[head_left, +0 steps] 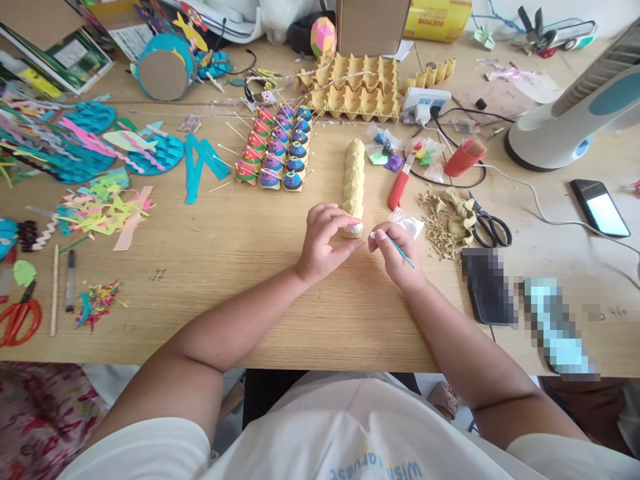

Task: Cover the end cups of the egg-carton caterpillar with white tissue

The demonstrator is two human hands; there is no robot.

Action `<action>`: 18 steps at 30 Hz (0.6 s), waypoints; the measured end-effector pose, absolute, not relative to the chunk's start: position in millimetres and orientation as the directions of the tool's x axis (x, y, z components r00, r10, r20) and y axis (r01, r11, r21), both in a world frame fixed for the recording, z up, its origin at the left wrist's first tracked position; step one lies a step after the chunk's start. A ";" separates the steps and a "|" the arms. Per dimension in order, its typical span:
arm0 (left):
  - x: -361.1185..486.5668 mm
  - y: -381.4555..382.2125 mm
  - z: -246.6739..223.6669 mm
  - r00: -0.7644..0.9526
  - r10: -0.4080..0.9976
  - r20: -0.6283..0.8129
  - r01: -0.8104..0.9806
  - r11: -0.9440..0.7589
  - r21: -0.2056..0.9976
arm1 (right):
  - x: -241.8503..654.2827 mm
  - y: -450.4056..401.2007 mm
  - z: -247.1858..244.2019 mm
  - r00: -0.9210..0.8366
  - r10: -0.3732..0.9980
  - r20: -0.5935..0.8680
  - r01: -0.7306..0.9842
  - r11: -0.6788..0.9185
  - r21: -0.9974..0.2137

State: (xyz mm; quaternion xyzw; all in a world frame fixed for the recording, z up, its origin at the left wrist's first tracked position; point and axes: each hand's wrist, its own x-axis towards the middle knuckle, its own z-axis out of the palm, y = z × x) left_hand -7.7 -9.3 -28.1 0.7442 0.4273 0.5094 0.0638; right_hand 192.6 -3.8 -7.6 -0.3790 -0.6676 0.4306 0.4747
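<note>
A yellow egg-carton strip (354,175) lies lengthwise in front of me, with a white patch (354,228) over its nearest bump. My left hand (327,241) is beside that end, thumb and fingers apart, the fingertips at the strip's edge; whether they touch it I cannot tell. Just to the right of the strip, my right hand (397,253) pinches a thin teal stick (403,254), and a small white bit shows at its fingertips. A crumpled white plastic wrapper (411,224) lies behind the right hand.
Painted egg-carton caterpillars (274,148) stand behind left; egg trays (357,87) lie farther back. To the right are a red-handled knife (399,190), carton scraps (450,220), black scissors (493,225), phones (489,287) and a fan (560,127). Paper strips (107,213) and orange scissors (20,320) lie left.
</note>
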 end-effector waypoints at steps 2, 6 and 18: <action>-7.8 -9.6 -27.7 0.122 0.685 0.718 0.563 -0.644 0.519 | 193.3 -3.7 -8.2 -0.250 0.921 0.300 0.100 0.332 -0.938; -7.2 -11.7 -26.3 0.161 0.670 0.725 0.536 -0.676 0.506 | 193.4 -5.7 -8.0 -0.215 0.941 0.262 0.132 0.293 -0.947; -7.0 -15.4 -27.0 0.202 0.667 0.717 0.558 -0.680 0.475 | 188.6 -6.0 -12.5 -0.152 0.955 0.255 0.123 0.274 -0.954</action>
